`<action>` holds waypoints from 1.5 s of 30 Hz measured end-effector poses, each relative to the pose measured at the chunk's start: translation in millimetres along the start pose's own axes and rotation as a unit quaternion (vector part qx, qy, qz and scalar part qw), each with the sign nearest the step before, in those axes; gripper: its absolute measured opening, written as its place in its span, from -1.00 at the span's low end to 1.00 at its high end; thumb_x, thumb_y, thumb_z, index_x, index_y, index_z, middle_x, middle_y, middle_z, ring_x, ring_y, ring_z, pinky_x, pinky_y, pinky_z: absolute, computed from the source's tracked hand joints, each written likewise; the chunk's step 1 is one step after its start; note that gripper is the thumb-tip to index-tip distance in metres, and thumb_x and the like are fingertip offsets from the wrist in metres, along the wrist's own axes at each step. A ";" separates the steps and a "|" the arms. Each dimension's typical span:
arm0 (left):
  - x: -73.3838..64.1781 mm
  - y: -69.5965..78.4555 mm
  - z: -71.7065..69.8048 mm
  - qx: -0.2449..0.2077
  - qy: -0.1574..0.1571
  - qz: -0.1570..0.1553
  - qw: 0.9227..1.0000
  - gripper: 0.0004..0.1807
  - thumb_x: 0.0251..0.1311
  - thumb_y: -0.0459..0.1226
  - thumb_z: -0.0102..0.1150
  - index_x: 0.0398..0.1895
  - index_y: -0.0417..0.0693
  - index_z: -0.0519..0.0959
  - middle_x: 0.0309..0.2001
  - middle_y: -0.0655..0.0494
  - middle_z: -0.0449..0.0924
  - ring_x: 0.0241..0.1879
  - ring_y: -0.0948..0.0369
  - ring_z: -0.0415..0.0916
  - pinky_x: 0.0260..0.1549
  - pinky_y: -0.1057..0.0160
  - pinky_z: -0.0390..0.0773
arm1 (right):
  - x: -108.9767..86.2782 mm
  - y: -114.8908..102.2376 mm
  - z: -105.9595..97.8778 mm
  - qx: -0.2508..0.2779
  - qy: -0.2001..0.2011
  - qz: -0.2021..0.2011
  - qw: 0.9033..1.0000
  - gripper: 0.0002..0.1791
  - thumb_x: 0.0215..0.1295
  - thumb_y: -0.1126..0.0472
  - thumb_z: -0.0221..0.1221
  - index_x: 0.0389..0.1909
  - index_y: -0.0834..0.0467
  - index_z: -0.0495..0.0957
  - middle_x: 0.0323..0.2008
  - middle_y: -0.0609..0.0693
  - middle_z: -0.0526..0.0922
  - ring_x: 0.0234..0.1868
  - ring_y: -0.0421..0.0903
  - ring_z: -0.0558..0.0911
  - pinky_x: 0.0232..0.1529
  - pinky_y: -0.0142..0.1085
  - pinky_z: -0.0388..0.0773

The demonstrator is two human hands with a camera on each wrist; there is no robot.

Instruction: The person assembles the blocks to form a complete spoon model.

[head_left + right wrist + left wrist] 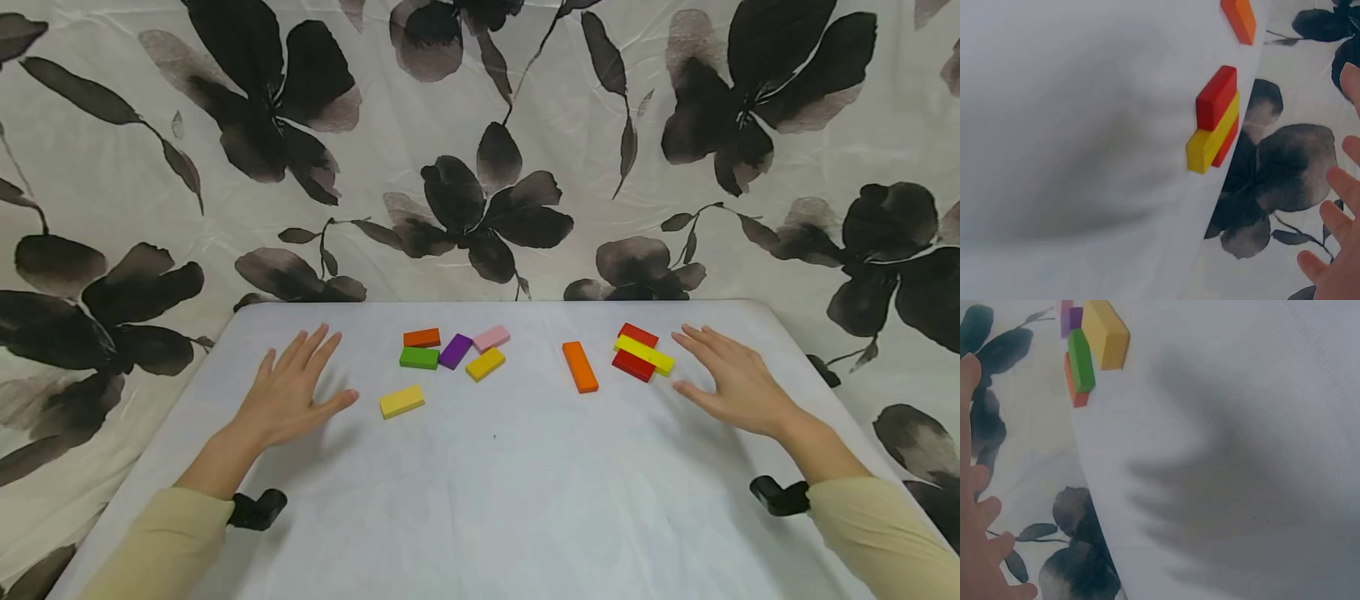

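Note:
My left hand [288, 396] hovers over the table's left side, fingers spread and holding nothing. Nearest to it are a pale yellow block [402, 402], a green block [419, 357] and an orange-red block [422, 337]. A purple block [455, 352], a pink block [491, 338] and another yellow block [485, 365] lie just right of these. On the other side my right hand [738, 383], also empty with fingers extended, is beside a bright yellow block [652, 358] set between two red blocks [1216, 100]. An orange block [581, 367] lies left of that group.
The blocks are on a white table [480, 500] with rounded far corners. Behind its far edge hangs a white cloth [570, 125] with dark flower prints. A black wrist camera [257, 510] sits below the left hand, and another black camera [778, 497] below the right.

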State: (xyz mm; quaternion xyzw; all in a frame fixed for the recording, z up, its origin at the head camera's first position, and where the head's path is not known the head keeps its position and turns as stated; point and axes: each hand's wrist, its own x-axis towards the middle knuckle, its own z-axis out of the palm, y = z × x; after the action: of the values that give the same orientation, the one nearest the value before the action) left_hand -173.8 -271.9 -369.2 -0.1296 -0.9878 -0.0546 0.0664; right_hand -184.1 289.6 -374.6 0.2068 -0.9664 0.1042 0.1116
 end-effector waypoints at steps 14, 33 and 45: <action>2.4 3.2 13.0 -0.050 0.022 0.018 0.998 -0.06 0.05 0.19 0.10 0.39 -0.15 0.08 0.39 -0.22 0.01 0.30 -0.25 0.01 0.14 -0.33 0.03 | 21.2 -9.6 17.2 0.058 -0.049 0.012 0.997 -0.21 0.07 0.09 0.28 0.33 0.15 0.20 0.33 0.18 0.21 0.30 0.24 0.17 0.07 0.38 0.13; 7.7 18.1 38.4 -0.124 -0.031 0.014 0.992 -0.10 0.01 0.13 0.20 0.35 -0.10 0.15 0.32 -0.19 0.16 0.27 -0.17 0.14 0.08 -0.29 0.25 | 44.7 -25.8 42.6 0.088 -0.066 -0.006 0.994 -0.26 0.09 0.09 0.26 0.31 0.14 0.24 0.25 0.19 0.32 0.21 0.19 0.28 0.06 0.26 0.27; 12.8 30.3 49.9 -0.130 -0.056 0.011 0.990 -0.20 -0.02 0.08 0.24 0.27 -0.10 0.29 0.19 -0.17 0.34 0.17 -0.11 0.29 0.03 -0.20 0.36 | 62.6 -33.4 60.4 0.089 -0.089 -0.036 0.991 -0.25 0.08 0.05 0.25 0.31 0.16 0.25 0.29 0.13 0.29 0.25 0.17 0.26 0.06 0.26 0.23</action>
State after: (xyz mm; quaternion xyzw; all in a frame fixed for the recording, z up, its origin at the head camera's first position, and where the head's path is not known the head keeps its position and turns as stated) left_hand -184.0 -233.3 -413.7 -0.1514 -0.9729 -0.1749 -0.0063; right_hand -236.0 221.3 -410.8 0.2592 -0.9513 0.1665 0.0099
